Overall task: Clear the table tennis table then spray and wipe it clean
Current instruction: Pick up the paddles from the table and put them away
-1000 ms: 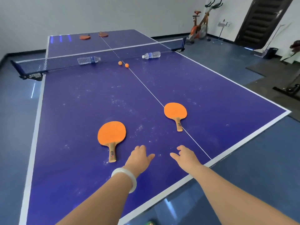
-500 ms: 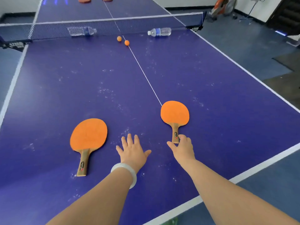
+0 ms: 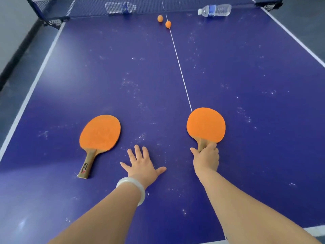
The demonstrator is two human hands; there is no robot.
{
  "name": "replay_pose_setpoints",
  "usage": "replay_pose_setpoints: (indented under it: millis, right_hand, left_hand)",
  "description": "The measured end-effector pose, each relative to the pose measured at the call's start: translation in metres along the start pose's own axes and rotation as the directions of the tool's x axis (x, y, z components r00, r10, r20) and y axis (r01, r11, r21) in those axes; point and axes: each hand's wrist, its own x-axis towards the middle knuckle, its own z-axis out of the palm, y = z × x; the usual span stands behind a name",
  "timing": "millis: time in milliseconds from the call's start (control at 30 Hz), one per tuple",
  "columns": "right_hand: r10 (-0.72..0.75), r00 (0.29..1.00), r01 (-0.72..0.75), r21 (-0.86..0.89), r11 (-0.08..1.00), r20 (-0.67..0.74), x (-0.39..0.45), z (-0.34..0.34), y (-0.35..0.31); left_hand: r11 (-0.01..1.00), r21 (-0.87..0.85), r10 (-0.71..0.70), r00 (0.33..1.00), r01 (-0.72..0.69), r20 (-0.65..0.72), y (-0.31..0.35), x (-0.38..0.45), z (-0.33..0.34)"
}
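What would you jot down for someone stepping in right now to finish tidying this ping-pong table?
Right hand: grips the wooden handle of the right orange-faced paddle, which lies on the centre line.
Left hand: fingers spread, open, over the blue table tennis table; contact unclear.
Left orange-faced wooden paddle: flat on the table, untouched.
Two orange balls and a clear plastic water bottle lie near the net; a second bottle shows behind the mesh.
Done: nothing cleared yet.
Left: remove paddles, balls, bottles; then spray and wipe off the white specks.
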Motion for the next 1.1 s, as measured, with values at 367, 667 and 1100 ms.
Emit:
replay_pose_setpoints:
  millis: [367, 667, 1100]
  right_hand:
    - [-0.09, 0.987, 0.066, 0.171, 0.983, 0.135, 0.004, -0.002, 0.017]
    - [-0.176, 0.962, 0.119, 0.258, 0.959, 0.21, -0.036, 0.009, 0.002]
    - [-0.246, 0.917, 0.144, 0.312, 0.939, 0.314, -0.123, 0.074, -0.069]
  left_hand:
    - [0.999, 0.017, -0.033, 0.999, 0.033, -0.022, 0.003, 0.006, 0.006]
    - [0.998, -0.056, 0.01, 1.0, -0.009, 0.008, 0.001, 0.004, 0.0]
    - [0.951, -0.304, -0.07, 0.925, -0.051, -0.374, -0.181, -0.005, -0.029]
